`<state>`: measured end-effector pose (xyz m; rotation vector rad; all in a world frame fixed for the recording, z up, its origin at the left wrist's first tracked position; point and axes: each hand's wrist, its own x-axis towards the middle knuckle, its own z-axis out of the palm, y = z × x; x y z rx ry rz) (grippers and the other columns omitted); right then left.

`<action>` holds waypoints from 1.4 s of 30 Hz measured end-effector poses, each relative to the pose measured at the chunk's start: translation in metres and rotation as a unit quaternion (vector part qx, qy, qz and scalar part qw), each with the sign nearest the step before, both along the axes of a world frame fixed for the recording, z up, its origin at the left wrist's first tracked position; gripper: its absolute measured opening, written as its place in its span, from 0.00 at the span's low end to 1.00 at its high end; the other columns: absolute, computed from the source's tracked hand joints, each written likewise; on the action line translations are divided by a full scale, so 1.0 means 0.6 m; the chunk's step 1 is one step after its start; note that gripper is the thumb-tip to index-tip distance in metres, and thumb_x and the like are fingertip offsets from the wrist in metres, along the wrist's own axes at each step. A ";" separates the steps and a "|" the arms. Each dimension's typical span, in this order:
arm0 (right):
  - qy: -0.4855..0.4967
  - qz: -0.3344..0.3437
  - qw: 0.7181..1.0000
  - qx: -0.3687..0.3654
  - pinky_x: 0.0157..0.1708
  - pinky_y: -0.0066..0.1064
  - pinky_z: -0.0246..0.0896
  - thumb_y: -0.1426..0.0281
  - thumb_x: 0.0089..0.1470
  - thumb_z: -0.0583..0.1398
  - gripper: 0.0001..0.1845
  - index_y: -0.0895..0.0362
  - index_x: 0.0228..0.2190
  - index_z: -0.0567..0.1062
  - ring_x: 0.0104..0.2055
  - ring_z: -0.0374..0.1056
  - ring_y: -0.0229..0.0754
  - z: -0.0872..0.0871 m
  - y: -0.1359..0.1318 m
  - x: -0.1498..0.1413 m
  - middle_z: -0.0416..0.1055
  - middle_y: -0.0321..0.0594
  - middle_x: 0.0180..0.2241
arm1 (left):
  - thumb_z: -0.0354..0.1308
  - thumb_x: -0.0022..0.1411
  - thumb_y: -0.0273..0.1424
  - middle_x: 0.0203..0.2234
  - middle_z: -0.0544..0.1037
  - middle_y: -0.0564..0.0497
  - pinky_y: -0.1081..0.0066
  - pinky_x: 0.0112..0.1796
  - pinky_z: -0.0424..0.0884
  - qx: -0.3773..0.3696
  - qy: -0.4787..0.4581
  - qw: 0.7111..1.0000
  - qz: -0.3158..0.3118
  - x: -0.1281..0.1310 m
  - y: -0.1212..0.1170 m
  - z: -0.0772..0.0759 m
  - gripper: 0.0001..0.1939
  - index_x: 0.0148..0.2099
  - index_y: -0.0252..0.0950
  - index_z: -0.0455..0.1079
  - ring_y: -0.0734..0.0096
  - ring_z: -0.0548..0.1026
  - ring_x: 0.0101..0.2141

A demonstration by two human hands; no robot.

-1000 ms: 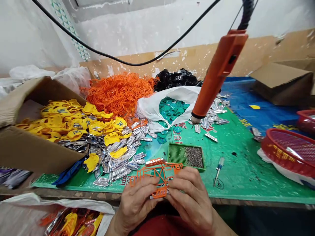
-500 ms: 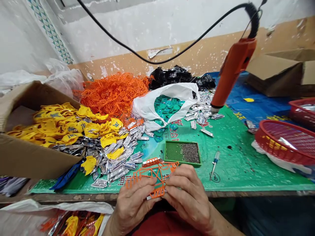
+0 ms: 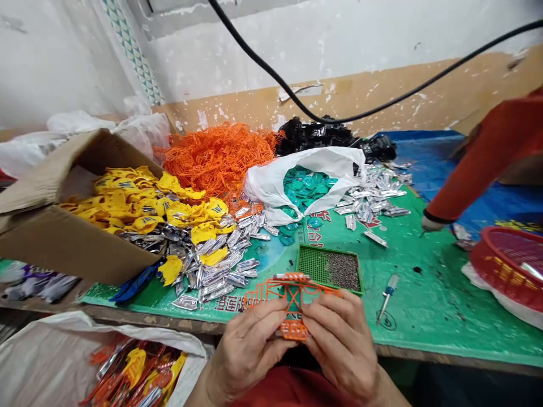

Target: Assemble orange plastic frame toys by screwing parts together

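Note:
An orange openwork plastic frame (image 3: 293, 299) with silvery strips along its near and far edges is held between both hands over the table's front edge. My left hand (image 3: 252, 342) is closed on its left side, the thumb at the near edge. On the right side, my right hand (image 3: 345, 339) pinches the frame with bent fingers. Fingers cover parts of it, so small details there are hidden. Just beyond lies a green tray (image 3: 311, 265) of small dark screws (image 3: 343, 270). A small screwdriver (image 3: 387, 297) with a clear-and-blue handle rests to the right.
An orange power screwdriver (image 3: 475, 164) hangs at the right near a red basket (image 3: 487, 271). Leftward are a carton (image 3: 97, 243) of yellow parts (image 3: 123, 198), silver plates (image 3: 212, 271) and tangled orange frames (image 3: 220, 152). A white bag (image 3: 265, 186) holds green pieces. Black parts (image 3: 314, 135) lie behind.
The view has swung, shifting the table things rightward except the frame's hold. The orange frame is tilted up more, its near edge facing me. The hanging power screwdriver appears farther right and larger.

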<state>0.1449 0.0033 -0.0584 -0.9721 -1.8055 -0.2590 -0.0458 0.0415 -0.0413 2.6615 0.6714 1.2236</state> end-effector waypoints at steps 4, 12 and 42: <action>-0.028 -0.001 0.999 0.029 0.50 0.45 0.56 0.79 0.54 0.60 0.07 0.59 0.35 0.75 0.40 0.69 0.44 -0.015 -0.008 0.012 0.79 0.41 0.32 | 0.51 0.64 0.22 0.40 0.80 0.41 0.76 0.43 0.74 0.000 0.000 1.000 0.021 0.002 -0.013 -0.005 0.11 0.49 0.33 0.64 0.70 0.78 0.43; -0.032 0.006 0.999 0.013 0.48 0.45 0.59 0.79 0.54 0.59 0.10 0.59 0.39 0.76 0.41 0.69 0.46 -0.033 -0.014 0.017 0.79 0.42 0.32 | 0.51 0.62 0.20 0.42 0.79 0.40 0.77 0.45 0.73 -0.044 0.001 0.999 -0.001 -0.001 -0.021 -0.009 0.13 0.49 0.34 0.62 0.71 0.77 0.46; -0.005 0.205 0.958 -0.202 0.30 0.34 0.55 0.75 0.59 0.55 0.05 0.58 0.30 0.70 0.30 0.61 0.39 0.011 0.026 -0.015 0.71 0.39 0.26 | 0.51 0.64 0.28 0.31 0.75 0.52 0.72 0.38 0.63 -0.420 0.199 0.884 -0.049 -0.007 0.013 0.068 0.09 0.34 0.37 0.71 0.70 0.70 0.35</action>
